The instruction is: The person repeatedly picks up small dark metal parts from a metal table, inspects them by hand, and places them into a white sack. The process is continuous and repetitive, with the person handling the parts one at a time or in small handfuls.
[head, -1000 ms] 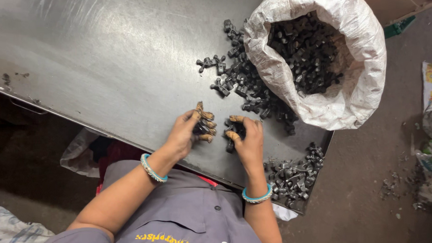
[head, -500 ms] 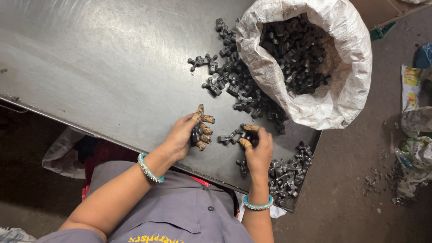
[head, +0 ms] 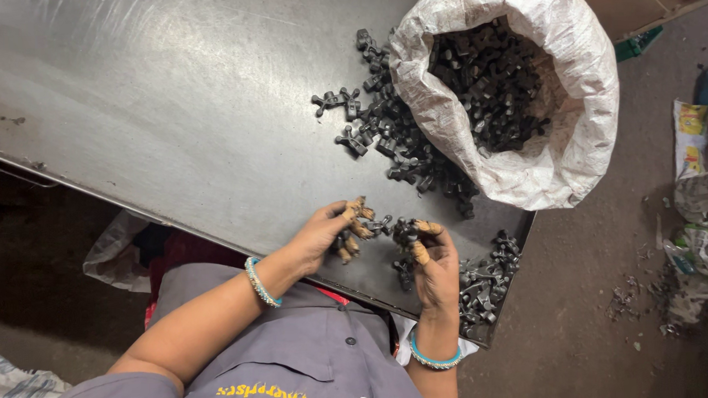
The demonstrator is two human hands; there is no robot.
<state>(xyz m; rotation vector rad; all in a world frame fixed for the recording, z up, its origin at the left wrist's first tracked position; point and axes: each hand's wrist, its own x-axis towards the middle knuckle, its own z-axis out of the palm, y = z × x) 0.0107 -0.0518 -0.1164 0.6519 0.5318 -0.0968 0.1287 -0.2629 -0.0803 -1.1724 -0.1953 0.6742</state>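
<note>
We see two hands at the near edge of the steel surface (head: 170, 111). The left hand (head: 324, 235) curls its fingers (head: 354, 211) around a dark metal part (head: 347, 240), and the right hand (head: 434, 259) pinches another part (head: 406, 235), probably for inspection. Beyond the fingers lies one loose pile (head: 399, 142) beside one open white sack (head: 515, 99) (pieces too many to count).
</note>
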